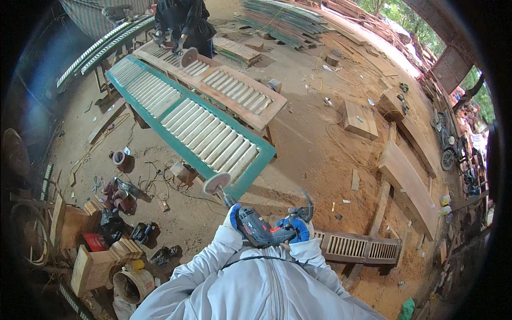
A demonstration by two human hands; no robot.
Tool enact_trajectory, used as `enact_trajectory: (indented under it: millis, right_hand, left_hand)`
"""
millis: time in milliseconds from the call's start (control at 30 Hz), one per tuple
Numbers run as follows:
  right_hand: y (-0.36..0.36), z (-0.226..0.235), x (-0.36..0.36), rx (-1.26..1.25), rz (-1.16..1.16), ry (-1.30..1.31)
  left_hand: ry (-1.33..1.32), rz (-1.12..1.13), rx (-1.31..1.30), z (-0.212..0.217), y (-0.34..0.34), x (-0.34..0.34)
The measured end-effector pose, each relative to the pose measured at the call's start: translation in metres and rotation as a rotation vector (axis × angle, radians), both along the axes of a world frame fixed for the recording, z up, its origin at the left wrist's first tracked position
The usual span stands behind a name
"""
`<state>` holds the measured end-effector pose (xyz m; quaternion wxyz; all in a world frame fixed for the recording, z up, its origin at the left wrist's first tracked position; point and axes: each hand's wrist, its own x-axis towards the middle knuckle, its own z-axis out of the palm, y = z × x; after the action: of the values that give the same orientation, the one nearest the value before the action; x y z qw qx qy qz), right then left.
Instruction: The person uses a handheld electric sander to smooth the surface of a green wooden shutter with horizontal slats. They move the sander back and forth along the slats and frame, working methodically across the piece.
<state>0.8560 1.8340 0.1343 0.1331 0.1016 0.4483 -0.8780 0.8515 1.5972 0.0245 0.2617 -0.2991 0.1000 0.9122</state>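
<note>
Both my hands, in blue and white gloves, hold a dark power drill (257, 228) in front of my chest. My left hand (233, 217) is wrapped round its front, near the chuck. My right hand (300, 228) grips the rear handle. A round sanding disc (217, 183) is fixed to the drill's front. It overlaps the near corner of a louvred shutter (165, 118) with a green frame and pale slats; I cannot tell if they touch. Beside my right hand is a dark curved piece (305, 212), its kind unclear.
Beyond lies a bare-wood shutter (234, 88), where a co-worker (181, 24) holds another disc tool. A brown slatted panel (362, 248) lies on the ground at right, near thick planks (408, 186). Wood blocks (96, 266) and a bucket (133, 285) stand at left. Cords (176, 184) trail across the ground.
</note>
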Motion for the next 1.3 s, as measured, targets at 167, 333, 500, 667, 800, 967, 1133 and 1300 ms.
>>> enact_trajectory:
  millis: [167,333,500,667,800,967,1133,1300]
  right_hand:
    - [-0.008,0.003,-0.005,-0.031,0.011,0.049]
    - [-0.015,0.012,-0.002,-0.067,0.03,-0.083]
    - [-0.019,0.003,-0.015,-0.041,0.164,-0.085]
    - [-0.026,-0.001,-0.026,-0.049,0.249,-0.09]
    - [-0.022,-0.03,-0.048,-0.3,0.335,-0.036]
    - [-0.03,-0.016,-0.07,-0.094,0.505,0.047]
    - [-0.016,-0.041,-0.129,-0.186,0.665,-0.046]
    - [0.015,-0.034,-0.178,-0.212,0.752,-0.144]
  left_hand:
    - [0.048,0.022,0.028,0.012,-0.002,-0.014]
    - [0.012,0.1,0.021,0.014,-0.01,-0.003]
    - [-0.081,0.222,-0.004,-0.006,-0.01,0.014]
    - [-0.022,0.285,0.065,0.011,-0.014,0.026]
    - [0.12,0.387,0.0,0.023,-0.009,0.029]
    - [0.145,0.543,0.017,0.019,-0.004,0.043]
    - [0.07,0.782,0.04,0.018,0.033,0.023]
    - [0.023,0.876,-0.025,0.01,0.079,-0.005]
